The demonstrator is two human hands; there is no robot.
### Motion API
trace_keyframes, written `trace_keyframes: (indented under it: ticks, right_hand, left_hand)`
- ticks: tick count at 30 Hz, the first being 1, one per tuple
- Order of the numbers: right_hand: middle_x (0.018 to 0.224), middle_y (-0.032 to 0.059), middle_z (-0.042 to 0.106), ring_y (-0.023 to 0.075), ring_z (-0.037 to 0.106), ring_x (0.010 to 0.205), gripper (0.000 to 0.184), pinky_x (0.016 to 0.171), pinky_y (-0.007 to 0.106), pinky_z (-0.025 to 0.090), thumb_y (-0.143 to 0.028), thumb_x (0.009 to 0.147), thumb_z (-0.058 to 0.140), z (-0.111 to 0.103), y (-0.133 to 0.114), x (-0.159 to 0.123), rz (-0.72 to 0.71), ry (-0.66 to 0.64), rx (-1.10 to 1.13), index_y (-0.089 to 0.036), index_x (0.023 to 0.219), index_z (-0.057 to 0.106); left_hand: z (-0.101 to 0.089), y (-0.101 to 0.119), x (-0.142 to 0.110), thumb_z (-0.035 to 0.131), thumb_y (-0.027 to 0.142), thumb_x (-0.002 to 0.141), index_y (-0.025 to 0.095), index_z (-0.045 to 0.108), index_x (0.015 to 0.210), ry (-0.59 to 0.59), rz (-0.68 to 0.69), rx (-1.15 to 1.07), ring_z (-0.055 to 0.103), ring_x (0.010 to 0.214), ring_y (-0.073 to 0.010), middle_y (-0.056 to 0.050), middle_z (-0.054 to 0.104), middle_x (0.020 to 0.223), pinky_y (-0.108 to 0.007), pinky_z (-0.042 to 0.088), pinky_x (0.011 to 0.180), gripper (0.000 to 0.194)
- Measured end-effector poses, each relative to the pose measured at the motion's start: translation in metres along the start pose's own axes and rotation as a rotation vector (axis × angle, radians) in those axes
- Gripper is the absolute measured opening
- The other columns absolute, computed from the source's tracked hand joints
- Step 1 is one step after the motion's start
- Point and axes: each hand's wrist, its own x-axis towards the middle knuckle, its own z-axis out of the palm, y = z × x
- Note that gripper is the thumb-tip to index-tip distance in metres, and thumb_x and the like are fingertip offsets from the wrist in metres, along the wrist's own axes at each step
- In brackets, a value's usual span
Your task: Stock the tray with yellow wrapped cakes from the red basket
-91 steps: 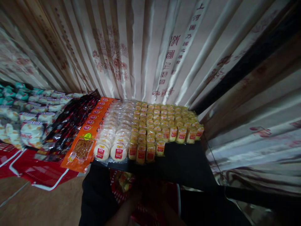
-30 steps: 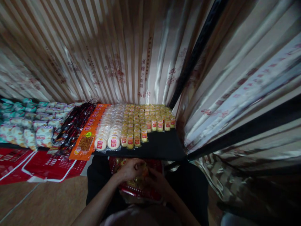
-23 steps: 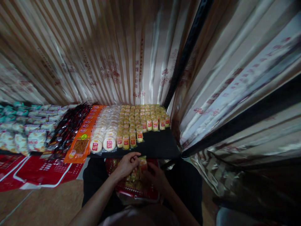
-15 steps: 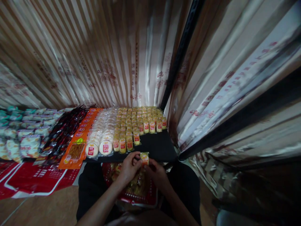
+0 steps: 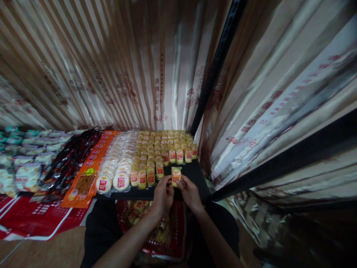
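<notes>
My left hand (image 5: 163, 195) and my right hand (image 5: 190, 192) pinch one small yellow snack packet (image 5: 176, 175) between their fingertips, just over the black table (image 5: 195, 175). The packet sits to the right of the front end of the rows of like yellow packets (image 5: 164, 149). On my lap, below the hands, lies an open red bag (image 5: 156, 227) with more yellow packets inside.
Left of the yellow rows lie round white cakes (image 5: 115, 167), orange snack packs (image 5: 87, 175), dark red-black packets (image 5: 69, 160) and white-green packets (image 5: 22, 156). Red printed sheets (image 5: 33, 219) hang below the table edge. Patterned curtains (image 5: 139, 67) and a black pole (image 5: 217, 67) close the back.
Both hands came up out of the red bag with one yellow packet and carried it forward onto the black table beside the rows. The view has dipped slightly.
</notes>
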Motion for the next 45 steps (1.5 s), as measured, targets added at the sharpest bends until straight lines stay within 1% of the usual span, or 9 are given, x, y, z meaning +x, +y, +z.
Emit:
trace_keyframes:
  ticks: [2,4,9,15,20,29,34,37,45]
  right_hand:
    - [0.094,0.0064,0.067,0.0192,0.064,0.081,0.036,0.08,0.033,0.051,-0.038,0.077,0.049,0.004,0.001,0.013,-0.018,0.036,-0.039,-0.019,0.105,0.061]
    - [0.092,0.0075,0.064,0.0188,0.063,0.078,0.034,0.078,0.033,0.052,-0.038,0.076,0.051,0.008,0.001,0.023,-0.034,0.076,-0.096,-0.017,0.101,0.063]
    - [0.089,0.0061,0.063,0.0176,0.063,0.075,0.031,0.074,0.032,0.052,-0.034,0.076,0.052,0.02,0.001,0.042,-0.047,0.116,-0.143,-0.019,0.099,0.064]
    - [0.089,0.0067,0.063,0.0174,0.063,0.073,0.033,0.073,0.031,0.052,-0.036,0.076,0.051,0.029,0.004,0.055,-0.037,0.132,-0.167,-0.017,0.1,0.063]
    - [0.089,0.0094,0.062,0.0184,0.063,0.073,0.039,0.074,0.032,0.051,-0.038,0.075,0.05,0.031,0.001,0.06,-0.057,0.107,-0.162,-0.013,0.102,0.061]
    - [0.09,0.0099,0.064,0.02,0.063,0.082,0.033,0.073,0.031,0.051,-0.041,0.073,0.05,0.039,-0.002,0.065,-0.02,0.123,-0.105,-0.016,0.095,0.054]
    - [0.092,0.0063,0.063,0.0182,0.062,0.081,0.03,0.072,0.03,0.052,-0.038,0.074,0.051,0.04,0.001,0.068,-0.045,0.112,-0.102,-0.019,0.097,0.053]
    - [0.092,0.0066,0.062,0.0185,0.061,0.079,0.03,0.068,0.031,0.052,-0.038,0.074,0.05,0.04,0.002,0.069,-0.074,0.122,-0.107,-0.018,0.097,0.054]
    - [0.09,0.0059,0.058,0.018,0.06,0.074,0.036,0.07,0.033,0.053,-0.039,0.072,0.053,0.039,0.006,0.073,-0.083,0.115,-0.11,-0.018,0.101,0.058]
  left_hand:
    - [0.003,-0.001,0.002,0.041,0.007,0.076,0.011,0.055,0.112,-0.008,0.032,0.042,0.053,0.11,-0.0211,-0.014,0.058,0.116,-0.038,0.042,0.098,0.039]
    - [0.006,-0.005,0.004,0.041,0.007,0.076,0.011,0.054,0.115,-0.011,0.008,0.074,0.048,0.118,-0.0224,-0.014,0.055,0.124,-0.04,0.037,0.103,0.042]
    - [0.012,-0.014,0.011,0.045,0.011,0.077,0.014,0.053,0.12,-0.004,-0.087,0.048,0.042,0.125,-0.0225,-0.012,0.049,0.132,-0.041,0.032,0.107,0.044]
    - [0.013,-0.01,0.019,0.045,0.015,0.079,0.013,0.053,0.122,-0.009,-0.133,0.046,0.038,0.128,-0.0229,-0.014,0.044,0.137,-0.04,0.03,0.108,0.044]
    - [0.012,-0.009,0.019,0.044,0.016,0.08,0.011,0.048,0.127,-0.025,-0.148,0.032,0.037,0.129,-0.0234,-0.015,0.043,0.137,-0.041,0.029,0.109,0.047]
    - [0.011,-0.007,0.023,0.041,0.017,0.082,0.013,0.047,0.128,-0.036,-0.213,-0.012,0.042,0.126,-0.0224,-0.013,0.05,0.132,-0.04,0.031,0.107,0.046]
    - [0.017,-0.009,0.021,0.041,0.024,0.084,0.012,0.038,0.134,-0.031,-0.19,-0.16,0.033,0.131,-0.021,-0.014,0.038,0.141,-0.038,0.024,0.11,0.051]
    - [0.02,-0.01,0.022,0.04,0.027,0.085,0.01,0.038,0.135,-0.037,-0.19,-0.223,0.028,0.134,-0.0205,-0.013,0.033,0.144,-0.035,0.02,0.112,0.053]
    - [0.025,-0.011,0.024,0.039,0.029,0.085,0.011,0.04,0.134,-0.011,-0.204,-0.238,0.024,0.135,-0.02,-0.011,0.034,0.144,-0.034,0.018,0.112,0.051]
